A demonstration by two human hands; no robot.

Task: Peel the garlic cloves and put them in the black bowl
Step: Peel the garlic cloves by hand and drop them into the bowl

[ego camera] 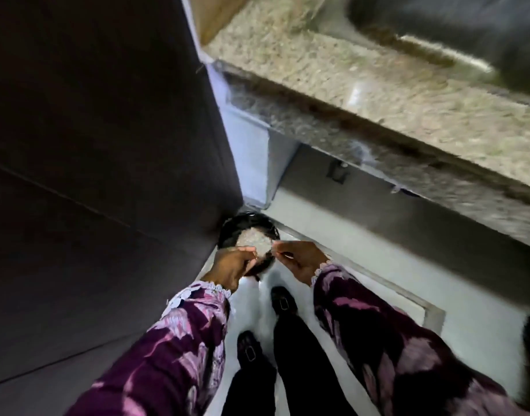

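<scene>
Over the black bin [248, 226] we hold both hands: left hand [232, 265] fingers curled, right hand [299, 259] pinching something small; contents blurred.

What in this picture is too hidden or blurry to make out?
- Head view, black bowl: the near rim is hidden behind both hands; the pale contents are blurred.
- Left hand and right hand: whatever they pinch is too small to name.
- Countertop: motion blur smears it.
- Sink: cut off by the top edge.
</scene>
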